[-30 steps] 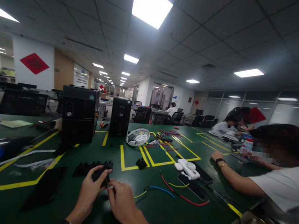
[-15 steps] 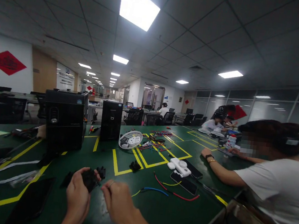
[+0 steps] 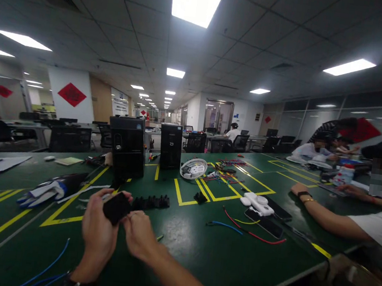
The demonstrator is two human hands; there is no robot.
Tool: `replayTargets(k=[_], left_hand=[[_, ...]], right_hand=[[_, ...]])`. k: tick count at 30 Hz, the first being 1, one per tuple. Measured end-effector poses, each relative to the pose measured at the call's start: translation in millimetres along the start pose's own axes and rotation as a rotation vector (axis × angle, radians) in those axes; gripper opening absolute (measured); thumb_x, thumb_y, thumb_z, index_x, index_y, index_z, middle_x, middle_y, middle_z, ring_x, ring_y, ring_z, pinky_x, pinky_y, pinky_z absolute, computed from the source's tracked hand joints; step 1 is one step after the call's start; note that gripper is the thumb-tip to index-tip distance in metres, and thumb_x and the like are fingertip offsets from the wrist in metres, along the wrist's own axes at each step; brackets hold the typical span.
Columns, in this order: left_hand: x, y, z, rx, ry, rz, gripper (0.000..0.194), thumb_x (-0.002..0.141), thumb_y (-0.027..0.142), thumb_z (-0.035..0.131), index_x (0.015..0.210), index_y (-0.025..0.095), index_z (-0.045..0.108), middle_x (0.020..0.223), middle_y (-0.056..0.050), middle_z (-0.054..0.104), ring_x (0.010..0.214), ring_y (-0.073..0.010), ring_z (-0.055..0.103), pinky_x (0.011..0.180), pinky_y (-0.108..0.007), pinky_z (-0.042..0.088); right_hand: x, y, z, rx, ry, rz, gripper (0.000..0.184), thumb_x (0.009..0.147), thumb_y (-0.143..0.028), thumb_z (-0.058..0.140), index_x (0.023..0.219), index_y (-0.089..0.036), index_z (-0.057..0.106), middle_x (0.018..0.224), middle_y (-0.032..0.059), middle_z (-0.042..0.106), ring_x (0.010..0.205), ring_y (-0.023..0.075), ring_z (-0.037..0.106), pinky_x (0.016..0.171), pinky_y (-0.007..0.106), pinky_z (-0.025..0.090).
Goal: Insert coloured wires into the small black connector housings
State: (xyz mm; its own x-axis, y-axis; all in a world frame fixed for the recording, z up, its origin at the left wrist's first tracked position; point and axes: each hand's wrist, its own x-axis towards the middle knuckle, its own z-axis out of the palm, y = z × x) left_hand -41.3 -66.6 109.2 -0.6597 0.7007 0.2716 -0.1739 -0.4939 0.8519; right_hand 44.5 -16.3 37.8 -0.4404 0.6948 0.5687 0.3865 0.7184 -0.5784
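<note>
My left hand (image 3: 96, 231) is closed round a small black block (image 3: 116, 207), held up above the green table (image 3: 198, 255). My right hand (image 3: 138, 235) sits right beside it, fingers curled and pinching at the block's lower edge. Just behind the hands a black toothed strip (image 3: 151, 202) lies flat on the table. A watch shows on my left wrist.
Two black tower cases (image 3: 127, 146) stand behind. A white fan grille (image 3: 193, 168), loose wires (image 3: 248, 231), a white device (image 3: 258, 203) and phones (image 3: 264, 224) lie to the right. A glove (image 3: 48, 188) lies left, blue wires (image 3: 46, 269) near the edge. A person's arm (image 3: 321, 214) rests at right.
The view swung left. My left hand lifted the black block off the table while my right hand stayed against it; the toothed strip now lies apart behind.
</note>
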Motion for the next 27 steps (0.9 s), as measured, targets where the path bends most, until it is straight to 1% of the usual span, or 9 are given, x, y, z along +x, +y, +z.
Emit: replayTargets(k=[2, 4, 5, 9, 12, 15, 19, 23, 27], left_hand=[[-11.4, -3.4, -3.1, 0.007, -0.055, -0.046, 0.03, 0.086, 0.044, 0.045, 0.104, 0.022, 0.057, 0.082, -0.001, 0.067, 0.076, -0.0172, 0.064, 0.066, -0.028, 0.051], [-15.2, -18.3, -8.5, 0.03, -0.054, -0.113, 0.035, 0.083, 0.048, 0.049, 0.103, 0.021, 0.058, 0.08, -0.001, 0.066, 0.075, -0.0172, 0.063, 0.065, -0.027, 0.05], [-15.8, -29.1, -10.1, 0.041, -0.057, -0.148, 0.036, 0.082, 0.049, 0.051, 0.103, 0.02, 0.059, 0.079, -0.001, 0.065, 0.074, -0.0172, 0.062, 0.065, -0.027, 0.05], [-20.3, -79.8, 4.5, 0.06, -0.171, -0.29, 0.04, 0.075, 0.049, 0.059, 0.099, 0.017, 0.061, 0.089, -0.003, 0.063, 0.075, -0.0173, 0.06, 0.063, -0.027, 0.049], [-23.9, -110.7, 28.6, -0.003, -0.294, -0.434, 0.043, 0.076, 0.051, 0.059, 0.101, 0.016, 0.057, 0.092, -0.007, 0.063, 0.076, -0.0171, 0.061, 0.066, -0.029, 0.05], [-22.9, -129.7, 40.2, 0.05, -0.367, -0.465, 0.048, 0.08, 0.053, 0.055, 0.111, 0.017, 0.05, 0.095, -0.009, 0.064, 0.072, -0.0164, 0.062, 0.07, -0.033, 0.051], [-28.0, -138.6, 32.0, 0.302, -0.446, -0.221, 0.047, 0.08, 0.051, 0.055, 0.115, 0.019, 0.051, 0.097, -0.008, 0.066, 0.078, -0.0187, 0.061, 0.071, -0.031, 0.048], [-42.5, -135.0, 29.3, 0.38, -0.612, -0.183, 0.042, 0.081, 0.045, 0.056, 0.116, 0.02, 0.054, 0.094, -0.007, 0.067, 0.088, -0.0215, 0.061, 0.077, -0.03, 0.045], [-47.4, -132.7, 34.5, 0.383, -0.651, -0.208, 0.04, 0.082, 0.043, 0.055, 0.115, 0.021, 0.057, 0.095, -0.007, 0.066, 0.089, -0.022, 0.061, 0.08, -0.031, 0.044]], right_hand=[[-0.8, -4.7, -2.5, 0.015, 0.098, -0.021, 0.037, 0.085, -0.005, 0.041, 0.116, -0.018, 0.059, 0.11, 0.0074, 0.065, 0.106, 0.0178, 0.058, 0.093, 0.03, 0.045], [-8.7, -4.1, -26.1, 0.038, 0.173, -0.043, 0.053, 0.078, -0.002, 0.044, 0.129, -0.017, 0.049, 0.126, 0.0092, 0.057, 0.119, 0.0183, 0.049, 0.104, 0.035, 0.038], [-14.7, -2.2, -42.0, 0.043, 0.156, -0.072, 0.059, 0.076, -0.003, 0.047, 0.133, -0.018, 0.044, 0.132, 0.0092, 0.052, 0.124, 0.0189, 0.045, 0.107, 0.037, 0.034], [-38.9, 16.2, -96.5, -0.01, -0.151, -0.21, 0.074, 0.073, -0.02, 0.067, 0.14, -0.024, 0.036, 0.139, 0.0083, 0.046, 0.128, 0.0228, 0.041, 0.108, 0.039, 0.033], [-42.6, 50.0, -113.4, -0.067, -0.207, -0.156, 0.068, 0.074, -0.025, 0.071, 0.136, -0.021, 0.042, 0.132, 0.0101, 0.053, 0.122, 0.0227, 0.048, 0.103, 0.037, 0.037], [-28.5, 97.0, -120.0, -0.217, -0.156, 0.002, 0.066, 0.073, -0.022, 0.073, 0.133, -0.018, 0.046, 0.129, 0.0132, 0.056, 0.12, 0.0253, 0.05, 0.101, 0.038, 0.037], [6.1, 149.5, -118.9, -0.448, -0.234, 0.175, 0.064, 0.071, -0.021, 0.074, 0.129, -0.016, 0.049, 0.124, 0.0151, 0.058, 0.117, 0.0287, 0.051, 0.098, 0.04, 0.037], [32.5, 171.7, -104.9, -0.457, -0.297, 0.194, 0.053, 0.071, -0.023, 0.072, 0.121, -0.017, 0.056, 0.12, 0.014, 0.06, 0.115, 0.0293, 0.052, 0.096, 0.043, 0.037], [33.6, 176.6, -102.0, -0.461, -0.302, 0.187, 0.06, 0.07, -0.031, 0.073, 0.125, -0.02, 0.053, 0.125, 0.0116, 0.057, 0.119, 0.0282, 0.048, 0.098, 0.042, 0.035]])
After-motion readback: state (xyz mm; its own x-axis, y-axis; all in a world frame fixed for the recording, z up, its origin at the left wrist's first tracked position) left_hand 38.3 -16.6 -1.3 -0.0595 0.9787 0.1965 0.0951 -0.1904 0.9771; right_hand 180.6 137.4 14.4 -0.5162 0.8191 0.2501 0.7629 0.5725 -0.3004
